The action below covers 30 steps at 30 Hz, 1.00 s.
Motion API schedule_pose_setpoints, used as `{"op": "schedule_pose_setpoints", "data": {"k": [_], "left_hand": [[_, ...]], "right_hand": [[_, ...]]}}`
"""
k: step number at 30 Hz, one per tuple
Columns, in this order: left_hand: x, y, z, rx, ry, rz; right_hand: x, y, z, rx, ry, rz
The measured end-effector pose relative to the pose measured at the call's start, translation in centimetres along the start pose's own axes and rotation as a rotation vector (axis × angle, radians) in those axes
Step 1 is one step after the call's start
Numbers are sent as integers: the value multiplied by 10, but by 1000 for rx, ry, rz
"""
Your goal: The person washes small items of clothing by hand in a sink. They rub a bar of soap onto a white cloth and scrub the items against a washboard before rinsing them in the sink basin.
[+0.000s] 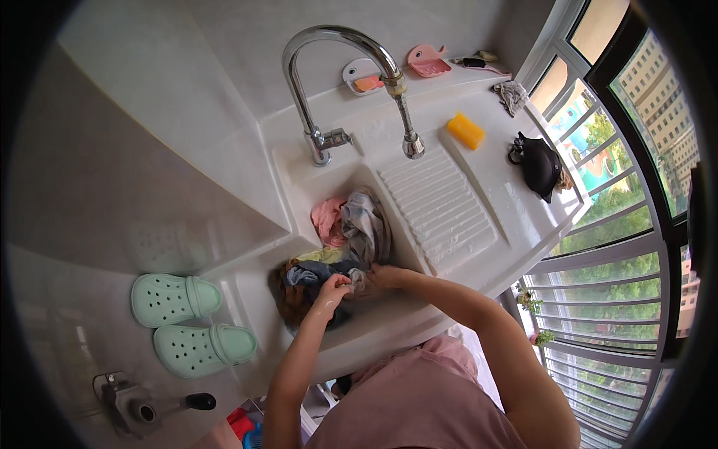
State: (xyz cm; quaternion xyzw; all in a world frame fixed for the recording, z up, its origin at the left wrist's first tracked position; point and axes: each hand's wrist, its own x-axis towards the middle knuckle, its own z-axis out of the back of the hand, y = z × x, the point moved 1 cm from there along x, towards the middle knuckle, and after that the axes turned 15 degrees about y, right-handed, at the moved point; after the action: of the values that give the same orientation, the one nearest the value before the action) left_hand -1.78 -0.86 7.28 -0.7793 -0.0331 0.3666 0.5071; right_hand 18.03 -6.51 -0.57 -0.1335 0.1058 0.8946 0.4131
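Note:
Both my hands are down in a white laundry sink among wet clothes. My left hand pinches a small whitish wet cloth between thumb and fingers. On the cloth's other side is my right hand, its fingertips partly hidden against the fabric. A grey striped garment lies just beyond the hands, beside a pink garment. Dark blue fabric, a yellow piece and a brown garment are heaped on the left.
A chrome gooseneck faucet arches over the ribbed washboard. Yellow soap, a black bra and a grey cloth lie on the right counter. Green clogs stand left. Pink and white soap dishes sit behind.

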Motion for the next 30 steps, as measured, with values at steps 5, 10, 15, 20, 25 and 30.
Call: {"op": "schedule_pose_setpoints", "data": {"k": [5, 10, 15, 20, 25, 30], "left_hand": [[-10, 13, 7, -157, -27, 92], [-8, 16, -3, -333, -114, 166], [-2, 24, -3, -597, -49, 363], [-11, -36, -26, -753, 70, 281], [17, -8, -15, -842, -46, 158], [7, -50, -24, -965, 434, -293]], "right_hand": [[11, 33, -7, 518, 455, -171], [30, 13, -32, 461, 497, -577], [25, 18, 44, 1048, 419, -435], [-21, 17, 147, 1688, -146, -67], [-11, 19, 149, 1034, -611, -404], [-11, 94, 192, 698, -716, -281]]}}
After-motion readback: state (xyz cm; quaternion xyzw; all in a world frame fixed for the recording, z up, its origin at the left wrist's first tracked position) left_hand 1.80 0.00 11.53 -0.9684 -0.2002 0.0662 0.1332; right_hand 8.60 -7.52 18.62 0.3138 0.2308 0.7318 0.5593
